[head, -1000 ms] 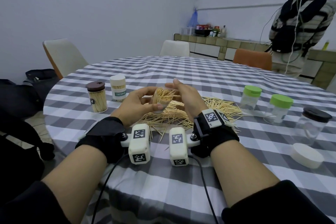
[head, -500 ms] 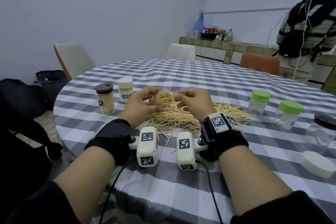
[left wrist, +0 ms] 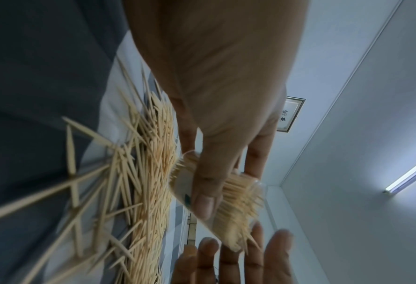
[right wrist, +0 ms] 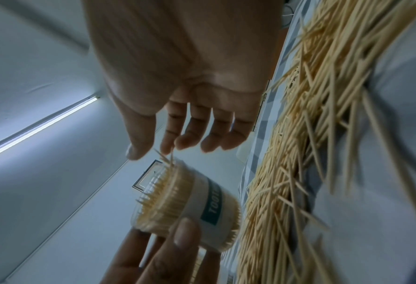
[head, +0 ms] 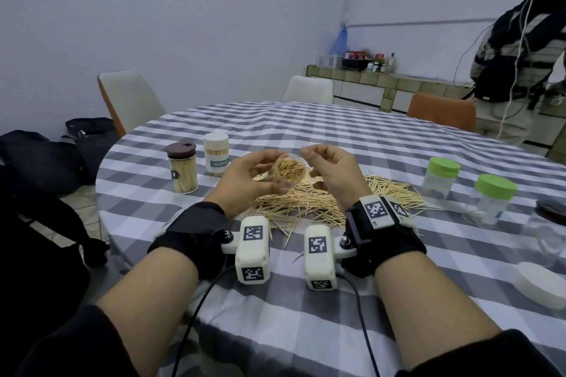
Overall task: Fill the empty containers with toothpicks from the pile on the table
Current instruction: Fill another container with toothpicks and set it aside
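My left hand point(head: 269, 174) grips a small clear container point(head: 289, 173) packed with toothpicks, held above the pile point(head: 306, 202) with its mouth tipped toward me. In the left wrist view my thumb point(left wrist: 204, 201) lies across the container point(left wrist: 240, 192). The right hand point(head: 312, 162) hovers just right of the mouth with loosely curled fingers that hold nothing. In the right wrist view one or two toothpicks stick up from the labelled container point(right wrist: 189, 201) and reach my right index fingertip point(right wrist: 168, 148). The pile point(right wrist: 311, 134) spreads over the checked tablecloth.
Two capped, filled containers stand at the left, one brown-lidded point(head: 181, 168) and one white-lidded point(head: 216, 156). On the right are two empty green-lidded jars point(head: 441, 177) point(head: 493, 199), a dark-lidded clear jar point(head: 548, 223) and a loose white lid point(head: 542, 285). A person point(head: 517, 49) stands at the back right.
The container has turned more upright and the toothpicks now sit down inside it. My right hand has come off the toothpick tips and drawn slightly to the right.
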